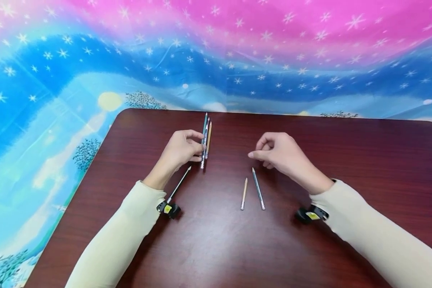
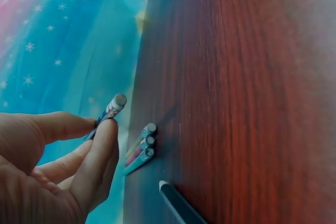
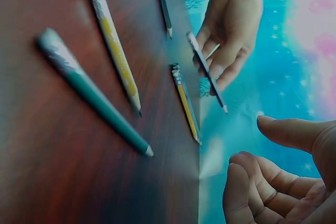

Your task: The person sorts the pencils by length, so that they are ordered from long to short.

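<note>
My left hand [image 1: 181, 150] pinches a dark pencil [image 2: 113, 108] between thumb and fingers, its eraser end towards me. It is held just above a tight row of pencils: a yellow pencil [image 1: 209, 140], a pink one [image 2: 149, 141] and a teal one [image 2: 142, 160], lying side by side. My right hand [image 1: 281, 152] hovers with loosely bent fingers, thumb and fingertips apart and nothing between them. Nearest to it on the table lie a green pencil [image 3: 105, 100] and a shorter yellow pencil [image 3: 116, 51], tips pointing away from me.
Another dark pencil [image 1: 179, 184] lies slantwise beside my left wrist. The reddish-brown wooden table [image 1: 209, 248] ends at a back edge, where a printed snow-scene cloth [image 1: 201, 52] hangs. Each wrist carries a small black camera [image 1: 169, 209].
</note>
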The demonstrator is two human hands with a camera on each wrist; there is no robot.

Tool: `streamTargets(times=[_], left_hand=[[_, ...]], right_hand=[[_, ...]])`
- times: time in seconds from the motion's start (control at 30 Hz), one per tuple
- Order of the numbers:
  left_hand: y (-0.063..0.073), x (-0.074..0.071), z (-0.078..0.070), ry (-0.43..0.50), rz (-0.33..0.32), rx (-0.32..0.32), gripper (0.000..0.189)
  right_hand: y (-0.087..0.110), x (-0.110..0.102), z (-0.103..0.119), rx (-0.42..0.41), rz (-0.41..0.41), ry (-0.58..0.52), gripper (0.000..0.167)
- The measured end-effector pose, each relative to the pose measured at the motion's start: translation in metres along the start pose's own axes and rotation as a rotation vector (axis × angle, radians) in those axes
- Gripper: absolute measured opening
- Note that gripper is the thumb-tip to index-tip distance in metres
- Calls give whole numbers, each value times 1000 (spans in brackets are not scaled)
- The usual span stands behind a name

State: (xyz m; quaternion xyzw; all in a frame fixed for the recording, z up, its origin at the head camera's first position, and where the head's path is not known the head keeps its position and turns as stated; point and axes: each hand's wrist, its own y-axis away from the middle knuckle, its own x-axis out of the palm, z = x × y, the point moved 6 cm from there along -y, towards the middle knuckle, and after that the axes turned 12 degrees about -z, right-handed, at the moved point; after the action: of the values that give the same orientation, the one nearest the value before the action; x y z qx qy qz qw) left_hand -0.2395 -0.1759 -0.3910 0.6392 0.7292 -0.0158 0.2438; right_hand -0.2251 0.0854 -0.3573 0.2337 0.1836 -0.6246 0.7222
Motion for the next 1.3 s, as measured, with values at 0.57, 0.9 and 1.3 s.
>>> streamTargets(times=[0.57,0.9,1.3], left_hand=[[-25,29,-11,-117,-84,40,26],[-30,41,-22,-312,-98,77,23],[-32,48,-25,-429,-106,87,20]], right_hand=[[62,-41,-47,62,-34,-86,26],[71,-48,-65,102,-36,-121,26],[75,-50,-71,113,-30,-126,26]])
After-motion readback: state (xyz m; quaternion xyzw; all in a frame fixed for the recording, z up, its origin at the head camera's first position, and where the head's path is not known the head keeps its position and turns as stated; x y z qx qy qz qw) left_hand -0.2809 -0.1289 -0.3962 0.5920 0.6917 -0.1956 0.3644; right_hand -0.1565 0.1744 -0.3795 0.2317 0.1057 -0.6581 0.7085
